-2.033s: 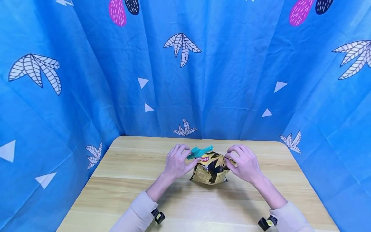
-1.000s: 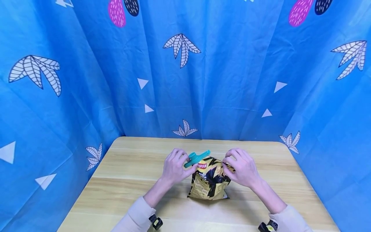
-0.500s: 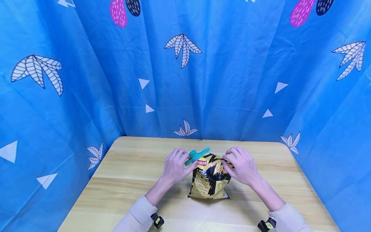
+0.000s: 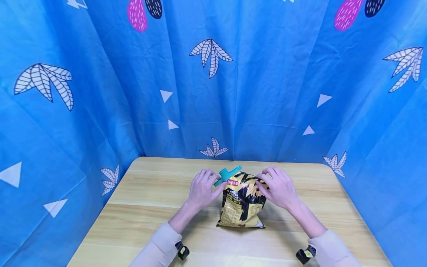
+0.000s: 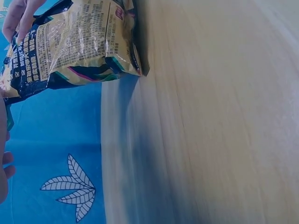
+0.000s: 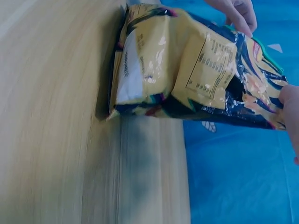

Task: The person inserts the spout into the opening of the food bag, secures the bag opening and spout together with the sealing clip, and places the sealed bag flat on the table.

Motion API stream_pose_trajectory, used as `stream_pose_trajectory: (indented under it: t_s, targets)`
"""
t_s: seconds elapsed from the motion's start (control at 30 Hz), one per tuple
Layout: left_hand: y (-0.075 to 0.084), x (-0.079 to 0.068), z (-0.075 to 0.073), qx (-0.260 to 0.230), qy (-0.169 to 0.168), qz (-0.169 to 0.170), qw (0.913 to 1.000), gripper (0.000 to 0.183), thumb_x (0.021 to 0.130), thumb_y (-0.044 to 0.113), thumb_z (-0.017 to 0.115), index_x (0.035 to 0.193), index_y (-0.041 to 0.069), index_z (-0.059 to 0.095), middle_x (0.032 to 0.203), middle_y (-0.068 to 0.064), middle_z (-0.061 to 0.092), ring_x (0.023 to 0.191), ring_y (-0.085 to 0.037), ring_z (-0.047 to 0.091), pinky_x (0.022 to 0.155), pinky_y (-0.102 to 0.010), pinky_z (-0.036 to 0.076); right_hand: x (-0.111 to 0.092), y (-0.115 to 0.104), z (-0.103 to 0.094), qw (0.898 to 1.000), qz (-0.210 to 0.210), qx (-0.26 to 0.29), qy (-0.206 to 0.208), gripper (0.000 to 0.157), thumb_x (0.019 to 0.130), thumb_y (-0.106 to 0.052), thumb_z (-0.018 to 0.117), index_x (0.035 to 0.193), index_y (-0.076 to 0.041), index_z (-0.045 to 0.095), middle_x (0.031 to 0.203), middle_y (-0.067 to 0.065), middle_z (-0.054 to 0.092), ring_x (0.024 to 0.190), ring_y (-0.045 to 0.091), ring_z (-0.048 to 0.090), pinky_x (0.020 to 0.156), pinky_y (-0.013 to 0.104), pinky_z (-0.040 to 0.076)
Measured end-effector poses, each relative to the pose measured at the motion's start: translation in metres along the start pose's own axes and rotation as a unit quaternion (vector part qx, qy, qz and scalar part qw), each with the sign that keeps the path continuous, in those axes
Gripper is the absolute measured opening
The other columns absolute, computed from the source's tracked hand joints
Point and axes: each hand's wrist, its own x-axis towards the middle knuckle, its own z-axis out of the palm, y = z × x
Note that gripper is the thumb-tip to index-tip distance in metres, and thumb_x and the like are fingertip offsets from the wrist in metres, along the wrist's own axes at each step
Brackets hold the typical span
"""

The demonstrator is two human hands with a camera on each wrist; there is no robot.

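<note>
A gold and black chip bag [image 4: 241,202] stands upright on its base on the table. My left hand [image 4: 201,189] pinches its top left corner, thumb on the front, together with a teal bag clip [image 4: 228,175]. That clip slants up and away along the top edge; whether its jaws clamp the bag I cannot tell. At the top right corner, my right hand [image 4: 278,187] pinches the bag between thumb and fingers. The right wrist view shows the bag's side [image 6: 205,70] and a thin green strip of the clip [image 6: 273,59] along the top.
The light wooden table [image 4: 133,215] extends around the bag on all sides. Behind it and to both sides hangs a blue patterned curtain [image 4: 267,92], close to the table's far edge. A small black device [image 4: 182,251] sits on each wrist.
Two seconds ago the bag was tilted and looked squat; its base has come nearer to me and it now stands taller. Since one second ago, the top edge and clip have risen slightly.
</note>
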Motion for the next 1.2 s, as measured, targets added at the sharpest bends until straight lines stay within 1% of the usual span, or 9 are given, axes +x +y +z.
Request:
stream_pose_trajectory:
  t_s: [0.17,0.3,0.4,0.53,0.6,0.73,1.0,1.1,1.2]
  targets:
    - [-0.001,0.0,0.003,0.0,-0.006,-0.011,0.9999,0.033,0.085,0.049,0.067,0.089,0.017,0.068,0.091,0.002,0.066,0.082,-0.013,0.059,0.068,-0.024,0.052,-0.004,0.006,0.005,1.0,-0.002,-0.011,-0.008,0.023,0.083,-0.032,0.065,0.095,-0.013,0.07,0.09,0.007,0.065,0.08,0.025,0.06,0.06,0.036,0.049]
    - [-0.001,-0.001,0.006,0.001,-0.027,-0.031,0.9992,0.033,0.087,0.05,0.063,0.091,0.018,0.068,0.092,0.002,0.065,0.084,-0.012,0.057,0.07,-0.024,0.051,-0.007,0.01,0.009,1.0,0.008,-0.013,-0.02,0.026,0.085,-0.035,0.064,0.099,-0.013,0.069,0.091,0.008,0.066,0.081,0.026,0.061,0.061,0.036,0.05]
    - [-0.002,-0.003,0.008,0.003,-0.047,-0.051,0.9976,0.033,0.089,0.05,0.061,0.093,0.018,0.069,0.094,0.002,0.065,0.085,-0.012,0.057,0.072,-0.025,0.051,-0.008,0.011,0.012,0.999,0.016,-0.014,-0.042,0.029,0.085,-0.035,0.065,0.103,-0.014,0.069,0.094,0.008,0.066,0.085,0.025,0.061,0.064,0.036,0.052]
    - [-0.004,-0.003,0.01,0.002,-0.068,-0.076,0.9948,0.034,0.089,0.05,0.061,0.094,0.018,0.069,0.095,0.001,0.064,0.085,-0.013,0.056,0.072,-0.026,0.051,-0.01,0.013,0.015,0.997,0.027,-0.02,-0.073,0.034,0.084,-0.035,0.067,0.109,-0.013,0.067,0.099,0.008,0.066,0.089,0.025,0.061,0.069,0.036,0.053]
    - [-0.006,-0.004,0.012,0.002,-0.077,-0.085,0.9934,0.034,0.09,0.05,0.06,0.094,0.018,0.069,0.096,0.001,0.064,0.086,-0.013,0.056,0.073,-0.026,0.051,-0.011,0.015,0.017,0.996,0.031,-0.024,-0.081,0.036,0.084,-0.035,0.067,0.112,-0.012,0.066,0.1,0.009,0.066,0.09,0.025,0.061,0.07,0.036,0.053]
    - [-0.008,-0.004,0.014,0.0,-0.089,-0.095,0.9915,0.034,0.091,0.05,0.06,0.096,0.018,0.069,0.096,0.001,0.064,0.086,-0.014,0.056,0.074,-0.027,0.051,-0.013,0.017,0.021,0.995,0.036,-0.024,-0.09,0.04,0.084,-0.038,0.068,0.114,-0.012,0.066,0.101,0.009,0.066,0.092,0.026,0.062,0.072,0.037,0.054]
    - [-0.013,-0.007,0.022,0.002,-0.102,-0.104,0.9893,0.034,0.091,0.048,0.06,0.099,0.016,0.068,0.097,0.0,0.064,0.086,-0.015,0.056,0.076,-0.028,0.051,-0.014,0.021,0.03,0.993,0.047,-0.019,-0.109,0.041,0.085,-0.038,0.068,0.116,-0.011,0.063,0.104,0.01,0.066,0.094,0.027,0.063,0.075,0.04,0.055]
    - [-0.016,-0.008,0.024,0.006,-0.108,-0.105,0.9886,0.031,0.091,0.046,0.06,0.1,0.017,0.068,0.099,0.0,0.064,0.088,-0.015,0.056,0.077,-0.029,0.051,-0.014,0.023,0.032,0.992,0.05,-0.022,-0.118,0.04,0.085,-0.037,0.068,0.116,-0.012,0.063,0.104,0.009,0.066,0.092,0.027,0.063,0.074,0.039,0.055]
    - [-0.018,-0.009,0.026,0.014,-0.108,-0.101,0.989,0.026,0.091,0.04,0.062,0.101,0.018,0.067,0.1,0.0,0.064,0.088,-0.015,0.056,0.076,-0.028,0.051,-0.015,0.024,0.036,0.99,0.061,-0.015,-0.127,0.04,0.086,-0.037,0.067,0.117,-0.012,0.063,0.105,0.009,0.065,0.093,0.026,0.062,0.073,0.038,0.055]
